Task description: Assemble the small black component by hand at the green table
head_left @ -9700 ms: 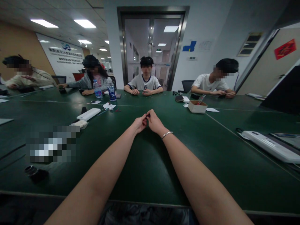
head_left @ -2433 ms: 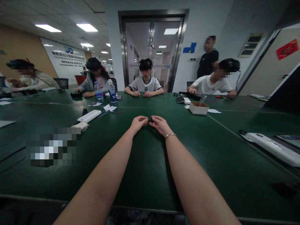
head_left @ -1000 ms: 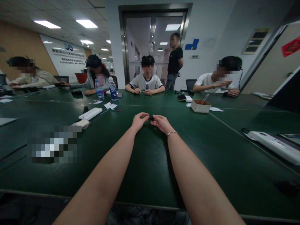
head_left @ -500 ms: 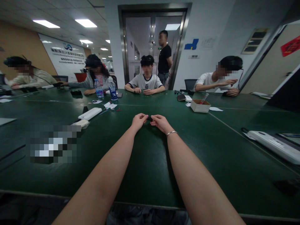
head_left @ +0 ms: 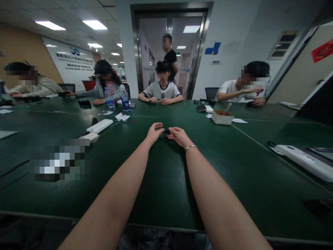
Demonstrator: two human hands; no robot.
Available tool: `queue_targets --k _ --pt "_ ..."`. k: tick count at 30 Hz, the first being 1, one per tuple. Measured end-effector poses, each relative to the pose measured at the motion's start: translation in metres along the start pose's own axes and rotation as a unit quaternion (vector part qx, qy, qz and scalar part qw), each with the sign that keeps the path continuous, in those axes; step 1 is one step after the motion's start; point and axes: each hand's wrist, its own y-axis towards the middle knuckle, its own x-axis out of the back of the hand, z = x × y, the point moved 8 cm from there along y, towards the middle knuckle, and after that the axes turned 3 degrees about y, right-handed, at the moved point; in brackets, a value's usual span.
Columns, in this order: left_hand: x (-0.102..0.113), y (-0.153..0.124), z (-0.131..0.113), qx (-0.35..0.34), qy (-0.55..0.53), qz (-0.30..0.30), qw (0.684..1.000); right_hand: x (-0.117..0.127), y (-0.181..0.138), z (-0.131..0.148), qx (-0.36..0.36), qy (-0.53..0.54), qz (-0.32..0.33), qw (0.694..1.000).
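One small dark object (head_left: pixel 167 131) is pinched in our right hand (head_left: pixel 179 136) low over the green table (head_left: pixel 234 166), likely for steadiness, while our left hand (head_left: pixel 154 132), fingers parted, hovers just beside it.

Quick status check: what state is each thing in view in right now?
small black part, pinched at the fingertips of the right hand.
left hand, fingers curled beside the part; contact unclear.
cardboard box, open, red stick leaning inside.
water bottle, upright, capped.
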Motion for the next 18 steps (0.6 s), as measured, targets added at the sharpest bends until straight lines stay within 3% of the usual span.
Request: queue_targets --k 4,18 --pt "-0.003 0.002 0.011 0.064 0.044 0.004 0.997 0.001 0.001 -0.001 -0.002 -0.003 -0.005 1.000" --pt "-0.005 0.007 0.017 0.016 0.142 0.016 0.990 -0.001 -0.002 0.001 -0.007 -0.011 -0.008 1.000"
